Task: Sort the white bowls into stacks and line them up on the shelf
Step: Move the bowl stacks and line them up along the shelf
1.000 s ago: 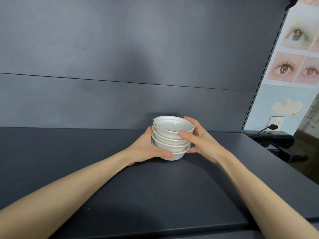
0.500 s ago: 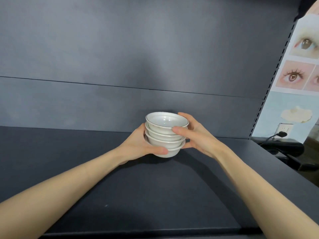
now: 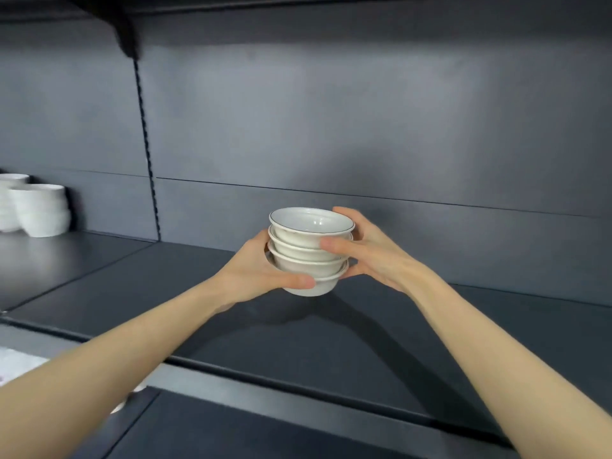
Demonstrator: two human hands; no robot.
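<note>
While both hands clasp it, left hand (image 3: 258,276) cupping the lower bowls, right hand (image 3: 371,253) curled round the upper ones, the stack of white bowls (image 3: 308,250) hangs just above the dark shelf (image 3: 364,329) — well apart from other white bowls (image 3: 39,210) far left.

The bowls (image 3: 309,250) were white, the top one with a thin dark line round its rim. The shelf (image 3: 364,326) and back panel (image 3: 364,127) were plain dark blue-grey. The dishes (image 3: 39,210) far left were white; a blurred near-left surface (image 3: 20,362) seemed whitish.
</note>
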